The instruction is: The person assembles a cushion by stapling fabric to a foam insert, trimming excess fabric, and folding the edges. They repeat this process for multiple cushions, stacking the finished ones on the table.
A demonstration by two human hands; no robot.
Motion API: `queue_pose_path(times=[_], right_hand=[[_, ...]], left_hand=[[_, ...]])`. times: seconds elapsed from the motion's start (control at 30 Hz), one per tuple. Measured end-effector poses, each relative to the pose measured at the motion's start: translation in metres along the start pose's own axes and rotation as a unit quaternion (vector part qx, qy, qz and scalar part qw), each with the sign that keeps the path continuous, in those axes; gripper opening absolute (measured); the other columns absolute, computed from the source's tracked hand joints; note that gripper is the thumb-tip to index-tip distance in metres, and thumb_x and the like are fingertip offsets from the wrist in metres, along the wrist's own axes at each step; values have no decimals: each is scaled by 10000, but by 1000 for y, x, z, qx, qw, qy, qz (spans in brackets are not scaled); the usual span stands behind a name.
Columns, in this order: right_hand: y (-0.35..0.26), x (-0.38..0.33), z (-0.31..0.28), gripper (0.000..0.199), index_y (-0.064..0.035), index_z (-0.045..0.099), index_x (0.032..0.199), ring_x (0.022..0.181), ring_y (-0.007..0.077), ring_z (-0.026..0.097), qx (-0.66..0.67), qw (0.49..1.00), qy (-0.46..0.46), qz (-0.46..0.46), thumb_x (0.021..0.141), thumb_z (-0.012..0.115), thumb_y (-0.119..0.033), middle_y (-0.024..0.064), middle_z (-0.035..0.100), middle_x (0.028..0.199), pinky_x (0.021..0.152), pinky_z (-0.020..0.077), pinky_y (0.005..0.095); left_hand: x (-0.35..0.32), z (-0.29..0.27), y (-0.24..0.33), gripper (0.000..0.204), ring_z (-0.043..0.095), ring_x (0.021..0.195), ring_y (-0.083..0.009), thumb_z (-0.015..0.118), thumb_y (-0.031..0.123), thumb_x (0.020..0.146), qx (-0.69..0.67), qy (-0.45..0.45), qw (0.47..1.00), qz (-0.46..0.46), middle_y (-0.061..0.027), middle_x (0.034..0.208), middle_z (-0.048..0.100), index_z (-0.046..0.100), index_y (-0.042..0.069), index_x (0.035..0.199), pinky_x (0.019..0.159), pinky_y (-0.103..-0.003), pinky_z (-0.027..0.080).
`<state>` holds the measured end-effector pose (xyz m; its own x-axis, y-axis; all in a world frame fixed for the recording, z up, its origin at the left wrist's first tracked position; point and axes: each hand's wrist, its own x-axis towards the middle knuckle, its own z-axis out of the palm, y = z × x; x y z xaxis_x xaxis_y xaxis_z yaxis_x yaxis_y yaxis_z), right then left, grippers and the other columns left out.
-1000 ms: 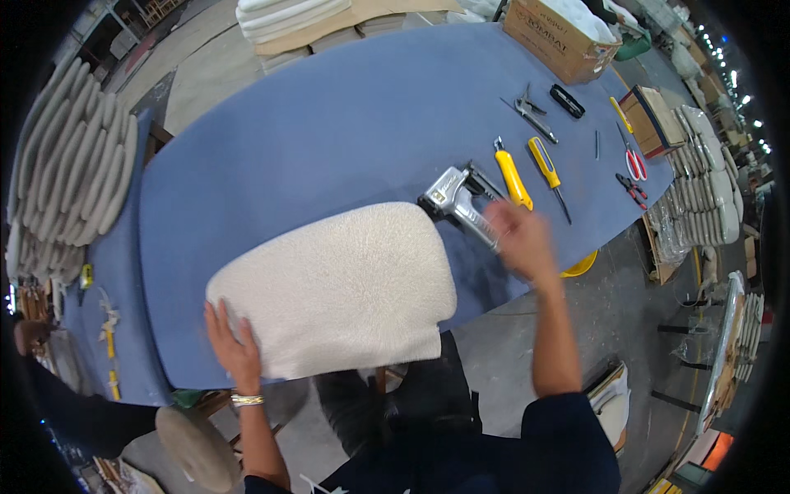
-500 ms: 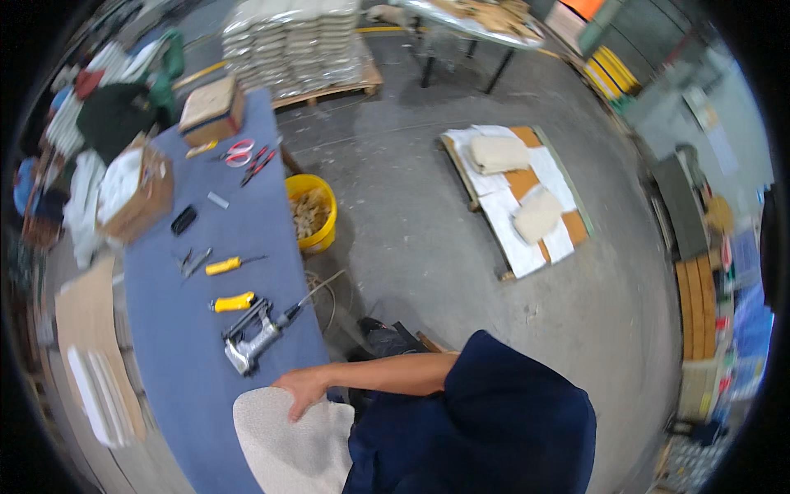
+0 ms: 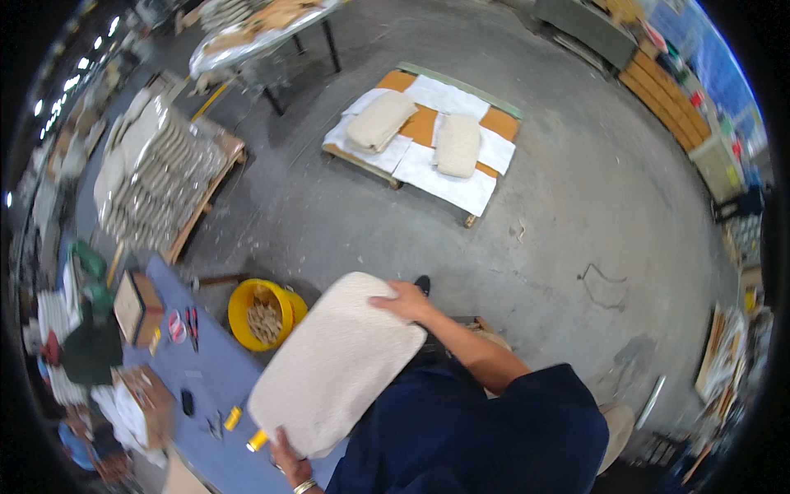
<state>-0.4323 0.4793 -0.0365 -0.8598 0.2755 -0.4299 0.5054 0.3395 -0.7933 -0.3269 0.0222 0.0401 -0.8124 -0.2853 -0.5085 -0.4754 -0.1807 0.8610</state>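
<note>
A cream fabric-covered seat pad (image 3: 337,362), rounded at its corners, is held in front of my body, tilted over the edge of the blue-topped table. My right hand (image 3: 401,303) grips its far right edge, thumb lying on the upper face. At the near left end my left hand (image 3: 288,463) holds the lower edge, and a bracelet shows at that wrist. The fingers under the pad are hidden. Close to the left hand, a yellow-handled tool (image 3: 257,440) lies partly covered by the pad.
On the blue table (image 3: 216,362) lie red-handled scissors (image 3: 176,327), pliers (image 3: 192,329) and a cardboard box (image 3: 146,403). A yellow bucket (image 3: 239,317) of scraps stands beside it. Ahead, a low pallet (image 3: 448,198) carries two cream pads (image 3: 458,146). Wrapped pads (image 3: 156,185) are stacked at left.
My view has swung right, toward the low pallet. The pad has been lifted from the table's near end and moved out over its edge. My left hand now shows on it too.
</note>
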Motion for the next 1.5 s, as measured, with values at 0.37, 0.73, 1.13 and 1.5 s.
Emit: queue_pose_path(times=[0.37, 0.73, 1.13, 1.5], right_hand=[[148, 55, -175, 718, 97, 660, 1238, 961, 282, 723, 314, 882, 260, 236, 842, 803, -486, 218, 740, 1075, 847, 565, 383], [169, 160, -237, 592, 54, 612, 1307, 938, 201, 681, 450, 735, 445, 244, 910, 785, -351, 132, 728, 1101, 838, 539, 322], [27, 537, -431, 499, -4, 449, 1479, 1114, 221, 656, 399, 843, 359, 30, 1053, 612, -206, 167, 609, 1358, 960, 550, 373], [194, 230, -116, 349, 35, 666, 1164, 752, 196, 718, 294, 701, 233, 606, 1008, 655, -277, 133, 721, 937, 676, 596, 361]], left_hand=[[181, 401, 75, 587, 694, 1075, -273, 728, 342, 961, 241, -320, 914, -60, -178, 1251, 679, 564, -78, 1337, 889, -398, 572], [337, 662, 52, 531, 711, 1057, -253, 781, 294, 937, 267, -408, 858, -158, -152, 1145, 728, 605, -62, 1289, 886, -377, 580], [577, 928, 17, 601, 610, 1266, -308, 730, 246, 980, -15, -246, 945, -215, -142, 1392, 608, 473, -8, 1460, 1055, -470, 530], [799, 1037, -178, 672, 632, 1146, -278, 789, 198, 926, 438, -356, 821, -92, -118, 1306, 633, 461, 23, 1485, 1051, -383, 520]])
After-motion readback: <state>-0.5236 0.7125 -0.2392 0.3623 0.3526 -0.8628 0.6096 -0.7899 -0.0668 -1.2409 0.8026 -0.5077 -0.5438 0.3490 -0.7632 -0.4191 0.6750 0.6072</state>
